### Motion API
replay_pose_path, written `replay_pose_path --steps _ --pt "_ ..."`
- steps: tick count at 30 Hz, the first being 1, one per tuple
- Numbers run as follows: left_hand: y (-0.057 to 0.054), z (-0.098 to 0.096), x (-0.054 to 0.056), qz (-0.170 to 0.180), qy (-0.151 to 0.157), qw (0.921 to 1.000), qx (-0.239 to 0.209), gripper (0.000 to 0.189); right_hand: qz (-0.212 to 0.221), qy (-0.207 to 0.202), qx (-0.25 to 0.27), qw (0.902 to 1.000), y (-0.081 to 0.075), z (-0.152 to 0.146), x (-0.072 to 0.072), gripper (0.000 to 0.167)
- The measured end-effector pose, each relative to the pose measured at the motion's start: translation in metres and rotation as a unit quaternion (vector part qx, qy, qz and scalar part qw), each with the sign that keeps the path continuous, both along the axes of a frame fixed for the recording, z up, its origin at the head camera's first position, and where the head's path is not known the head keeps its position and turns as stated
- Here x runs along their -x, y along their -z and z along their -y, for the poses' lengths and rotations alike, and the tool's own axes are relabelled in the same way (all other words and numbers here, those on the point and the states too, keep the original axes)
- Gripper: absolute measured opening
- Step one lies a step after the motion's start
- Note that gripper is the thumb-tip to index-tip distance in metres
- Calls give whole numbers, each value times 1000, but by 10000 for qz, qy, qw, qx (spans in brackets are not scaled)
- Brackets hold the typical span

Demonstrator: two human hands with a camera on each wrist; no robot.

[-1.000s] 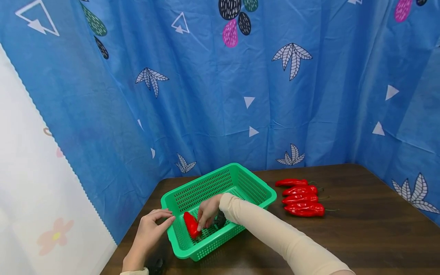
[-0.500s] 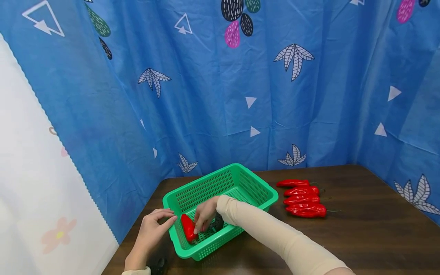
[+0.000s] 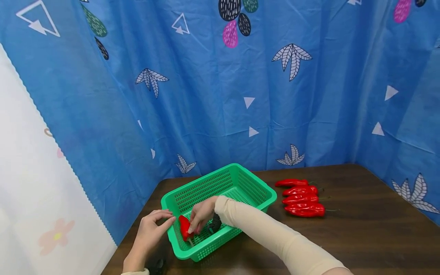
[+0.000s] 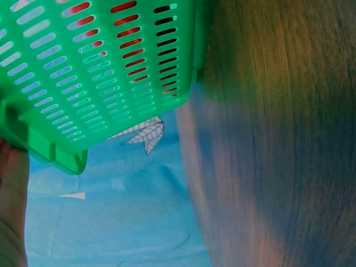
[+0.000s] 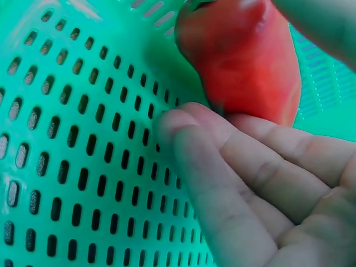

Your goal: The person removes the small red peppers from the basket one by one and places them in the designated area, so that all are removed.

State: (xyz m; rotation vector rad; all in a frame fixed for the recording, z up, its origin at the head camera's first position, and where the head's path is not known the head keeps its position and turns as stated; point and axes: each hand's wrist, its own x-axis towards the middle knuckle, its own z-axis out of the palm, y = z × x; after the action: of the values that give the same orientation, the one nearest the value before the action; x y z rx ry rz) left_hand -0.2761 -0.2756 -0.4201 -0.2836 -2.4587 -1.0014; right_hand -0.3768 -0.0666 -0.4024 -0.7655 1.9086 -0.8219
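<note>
A red chili pepper (image 3: 184,227) lies in the left end of a green plastic basket (image 3: 250,181), its stem toward the near side. My right hand (image 3: 202,214) reaches into the basket and holds this pepper, thumb on top. In the right wrist view the pepper (image 5: 245,72) sits between the thumb and the bent fingers, close to the slotted wall (image 5: 83,150). My left hand (image 3: 149,229) touches the basket's left rim, thumb and fingers apart. In the left wrist view the basket wall (image 4: 94,83) shows red through its slots.
Several red chili peppers (image 3: 304,209) lie in a row on the dark wooden table (image 3: 364,236), right of the basket, stems pointing right. A blue patterned curtain (image 3: 213,114) hangs behind the table. White cloth (image 3: 41,183) hangs at the left.
My right hand has shifted slightly left inside the basket, and the pepper has moved with it toward the left end wall. The left hand stays at the rim.
</note>
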Motion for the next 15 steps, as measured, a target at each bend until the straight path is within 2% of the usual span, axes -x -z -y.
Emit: replay_pose_path --steps 4,15 --pt "0 1 -1 12 -19 10000 7 6 86 211 159 9996 0 2 -1 19" --pt "1 0 0 -38 10 10000 21 6 -65 284 117 9995 0 6 -4 24"
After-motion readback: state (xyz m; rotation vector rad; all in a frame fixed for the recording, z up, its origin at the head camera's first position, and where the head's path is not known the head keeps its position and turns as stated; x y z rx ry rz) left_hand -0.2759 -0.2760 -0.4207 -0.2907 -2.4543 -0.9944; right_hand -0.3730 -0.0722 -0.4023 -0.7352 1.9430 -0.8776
